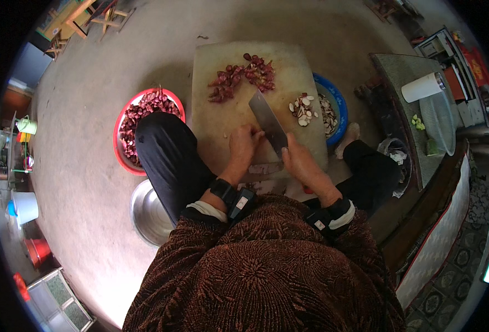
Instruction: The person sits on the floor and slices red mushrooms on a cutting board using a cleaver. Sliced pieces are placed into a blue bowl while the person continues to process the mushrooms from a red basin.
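Observation:
My right hand (300,162) grips a cleaver (268,122) by its handle, the blade slanting up and left over a pale cutting board (215,137). Left of the blade, my left hand (243,143) has its fingertips pinched together near the cleaver; whether a small piece is between them cannot be told. Reddish-purple knobbly pieces (261,72) lie in piles on the far part of the board. Pale slices with dark red skin (303,108) form a heap at the board's right side. A small pale bit lies left of my left hand.
Left of the board stands a red-rimmed basin (117,137) of reddish pieces, with a metal basin (145,216) nearer me. A blue-rimmed basin (343,112) of slices is partly beneath the board's right edge. Farther right, a stone-topped table (397,70) bears a white bottle (423,87) and a mesh cover.

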`<state>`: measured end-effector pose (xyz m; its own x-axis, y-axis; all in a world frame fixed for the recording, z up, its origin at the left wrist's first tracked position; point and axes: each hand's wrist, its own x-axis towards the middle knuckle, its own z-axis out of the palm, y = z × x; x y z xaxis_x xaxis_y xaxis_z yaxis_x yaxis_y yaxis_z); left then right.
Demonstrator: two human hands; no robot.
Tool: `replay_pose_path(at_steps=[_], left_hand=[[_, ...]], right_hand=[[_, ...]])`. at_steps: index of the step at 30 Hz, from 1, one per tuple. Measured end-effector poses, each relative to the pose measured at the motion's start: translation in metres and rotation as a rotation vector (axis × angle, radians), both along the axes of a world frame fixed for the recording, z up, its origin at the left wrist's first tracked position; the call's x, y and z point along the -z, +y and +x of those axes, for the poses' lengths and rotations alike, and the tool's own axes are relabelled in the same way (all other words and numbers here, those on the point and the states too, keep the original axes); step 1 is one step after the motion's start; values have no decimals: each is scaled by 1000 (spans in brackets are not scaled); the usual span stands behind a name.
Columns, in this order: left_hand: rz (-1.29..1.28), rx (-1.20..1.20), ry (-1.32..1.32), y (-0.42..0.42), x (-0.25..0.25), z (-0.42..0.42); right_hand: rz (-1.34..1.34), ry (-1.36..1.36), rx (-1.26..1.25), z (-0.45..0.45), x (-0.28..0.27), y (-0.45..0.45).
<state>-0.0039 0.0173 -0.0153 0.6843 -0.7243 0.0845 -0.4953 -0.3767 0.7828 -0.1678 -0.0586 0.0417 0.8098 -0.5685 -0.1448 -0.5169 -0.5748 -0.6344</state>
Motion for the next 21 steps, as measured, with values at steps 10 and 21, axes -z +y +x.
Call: replay_pose_path(at_steps=[10,21], left_hand=[[14,34,53,-1,2,2],[101,-3,-7,-3,5,4]], right_hand=[[-32,-18,34,27,6,1],[-78,-27,-32,3,-10,6]])
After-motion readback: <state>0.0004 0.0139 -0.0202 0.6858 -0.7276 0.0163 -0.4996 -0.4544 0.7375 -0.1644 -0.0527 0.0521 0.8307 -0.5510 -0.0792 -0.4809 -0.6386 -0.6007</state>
